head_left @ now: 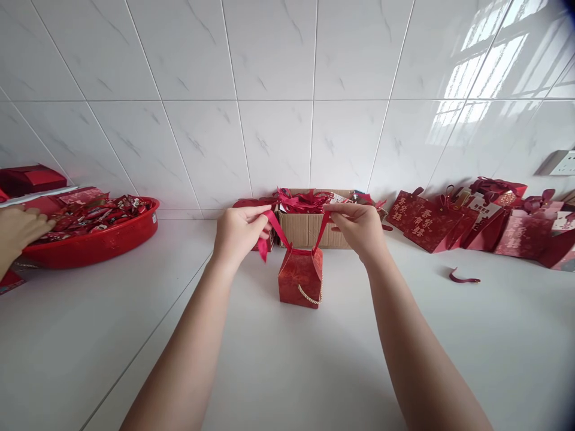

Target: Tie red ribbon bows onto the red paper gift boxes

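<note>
A small red gift box (pixel 299 278) with a gold rope handle (pixel 308 295) stands upright on the white counter in front of me. A red ribbon (pixel 279 230) runs through its top, one end rising to each side. My left hand (pixel 242 230) pinches the left end between thumb and fingers, and a short tail dangles below it. The right end is pinched in my right hand (pixel 358 227), pulled up at a slant. Both hands are above the box, to either side, not touching its walls.
Behind the box sits a cardboard carton (pixel 299 229) with red ribbons. A red basin (pixel 90 248) of wrapped sweets is at left, with another person's hand (pixel 27 227) at it. Several finished red boxes (pixel 433 224) line the wall at right, near a loose ribbon piece (pixel 465 279).
</note>
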`<state>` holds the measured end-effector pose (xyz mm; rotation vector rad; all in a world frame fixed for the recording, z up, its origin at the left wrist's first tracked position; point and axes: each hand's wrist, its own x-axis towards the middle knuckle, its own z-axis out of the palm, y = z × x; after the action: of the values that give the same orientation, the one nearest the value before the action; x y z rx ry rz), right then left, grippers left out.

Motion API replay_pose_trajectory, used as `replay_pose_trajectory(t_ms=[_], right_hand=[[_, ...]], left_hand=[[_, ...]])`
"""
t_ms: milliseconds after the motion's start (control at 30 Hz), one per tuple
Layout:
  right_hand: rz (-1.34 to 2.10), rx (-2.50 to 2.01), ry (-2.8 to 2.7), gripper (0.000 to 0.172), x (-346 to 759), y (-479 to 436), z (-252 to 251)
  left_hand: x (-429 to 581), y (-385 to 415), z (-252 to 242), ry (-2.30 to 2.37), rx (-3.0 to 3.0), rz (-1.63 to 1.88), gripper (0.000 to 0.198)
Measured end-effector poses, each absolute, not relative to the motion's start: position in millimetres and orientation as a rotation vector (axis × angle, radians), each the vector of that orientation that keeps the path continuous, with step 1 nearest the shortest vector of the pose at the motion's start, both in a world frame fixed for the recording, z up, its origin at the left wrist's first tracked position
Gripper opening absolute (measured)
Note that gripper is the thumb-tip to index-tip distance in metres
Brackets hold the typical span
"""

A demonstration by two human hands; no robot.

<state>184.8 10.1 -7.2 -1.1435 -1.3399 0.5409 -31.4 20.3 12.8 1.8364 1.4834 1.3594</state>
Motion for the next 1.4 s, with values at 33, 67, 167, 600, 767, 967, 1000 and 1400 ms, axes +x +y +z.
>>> replay_pose_trajectory(t_ms=[33, 67, 167, 600, 767, 967, 1000, 1400], right_hand=[[0.518, -1.137, -1.339, 0.03, 184, 10, -7], [0.501, -1.127, -1.332, 0.029, 184, 10, -7], [0.477, -1.085, -1.301, 0.03, 184, 9, -6], [0.501, -0.931, -1.21, 0.087, 186, 2, -2], [0.642, -0.838, -1.277, 0.05, 185, -7, 5], [0.749, -0.769, -1.277, 0.023, 183, -14, 11], [0.752, -0.767, -1.274, 0.023, 182, -15, 12], [0.701, -0.709, -1.291, 0.017, 183, -23, 16]], left_hand=[[-31, 21, 12, 1.461, 1.841, 1.394, 0.037], [-31, 22, 12, 1.444, 1.842, 1.425, 0.037], [-30, 25, 12, 1.342, 1.799, 1.513, 0.036], [-24, 17, 16, 0.97, 1.838, 1.931, 0.031], [-20, 5, 22, 0.947, 1.788, 1.893, 0.056], [-21, 3, 24, 0.835, 1.751, 1.864, 0.039], [-21, 2, 24, 0.82, 1.764, 1.878, 0.03], [-16, -12, 28, 0.743, 1.946, 1.741, 0.021]])
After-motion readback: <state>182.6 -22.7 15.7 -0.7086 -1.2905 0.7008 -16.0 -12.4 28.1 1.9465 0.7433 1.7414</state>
